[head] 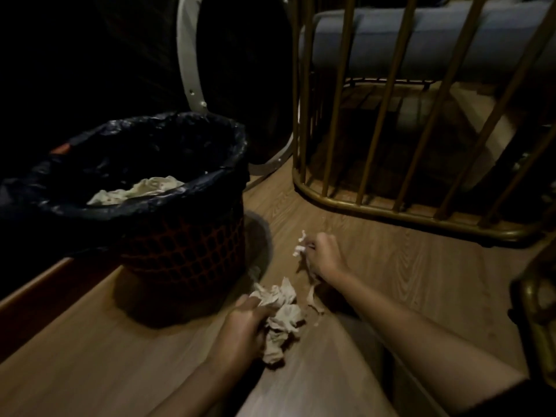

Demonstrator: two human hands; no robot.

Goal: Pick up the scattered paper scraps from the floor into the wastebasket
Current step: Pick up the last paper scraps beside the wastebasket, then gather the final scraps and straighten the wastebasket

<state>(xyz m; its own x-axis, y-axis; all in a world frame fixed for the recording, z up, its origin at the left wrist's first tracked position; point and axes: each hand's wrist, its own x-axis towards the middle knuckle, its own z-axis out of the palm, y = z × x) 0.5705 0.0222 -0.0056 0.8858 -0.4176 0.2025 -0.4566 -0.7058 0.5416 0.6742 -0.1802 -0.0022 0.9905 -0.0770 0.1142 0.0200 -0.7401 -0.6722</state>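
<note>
A person's left hand (243, 326), low and just left of centre in the frame, closes around a wad of crumpled paper scraps (281, 320) that spills out to the right of the fingers, over the wood-grain floor (391, 266). Slightly above and to the right, near the middle of the frame, the right hand (323, 255) curls its fingers around a small white scrap (300, 246) that juts from the fingertips at floor level. Between the two hands a few loose torn pieces (313, 302) lie on the boards, just beside the right wrist. To the left of both hands, filling the middle left of the frame, stands the wastebasket (186, 251), a lattice-sided bin lined with a black plastic bag (144, 209) folded over its rim; pale crumpled paper (135, 189) already rests inside it. The basket sits near the hands, with bare floor between. Behind it, at upper centre, a curved pale rim (188, 64) rises against darkness. The upper right is taken up by a brass-coloured barred frame (376, 203) whose base rail curves across the floor just beyond the right hand; a blue padded roll (421, 43) lies behind its bars. Another brass fitting (538, 320) shows at the right edge. Light is dim throughout.
</note>
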